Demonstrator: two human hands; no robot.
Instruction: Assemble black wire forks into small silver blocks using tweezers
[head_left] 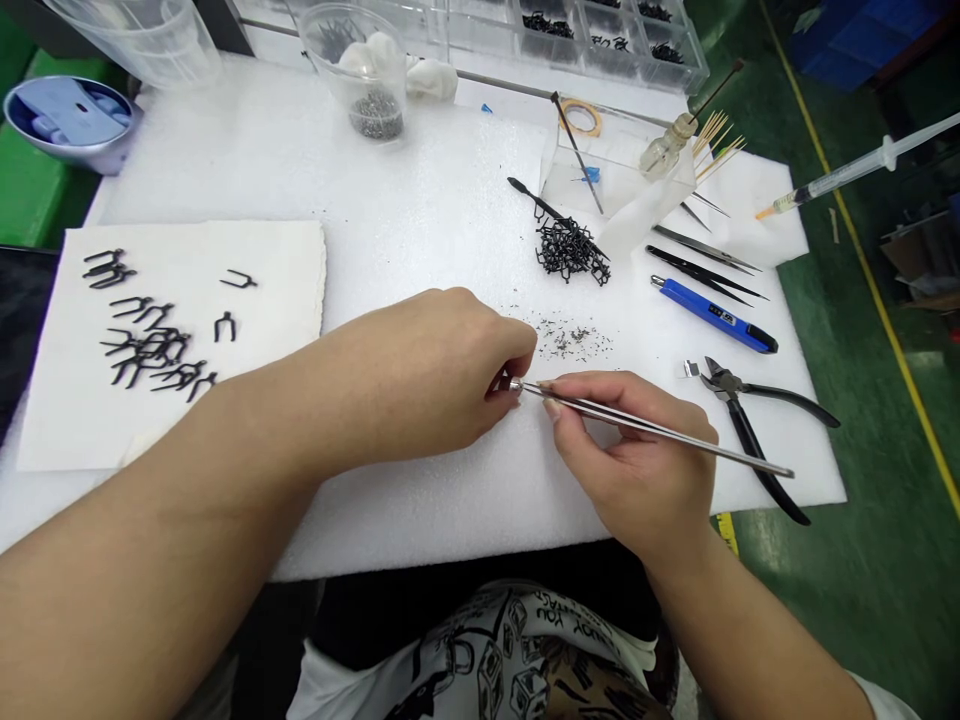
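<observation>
Steel tweezers [645,425] pinched in the right hand [634,465]; left hand [427,370] curled at their tips, grip hidden.

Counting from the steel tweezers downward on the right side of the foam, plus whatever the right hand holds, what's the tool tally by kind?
Tweezers: 3 (held steel tweezers in the right hand, loose steel tweezers, loose black tweezers)
Side cutters: 1
Blue pen-shaped tool: 1
Total: 5
</observation>
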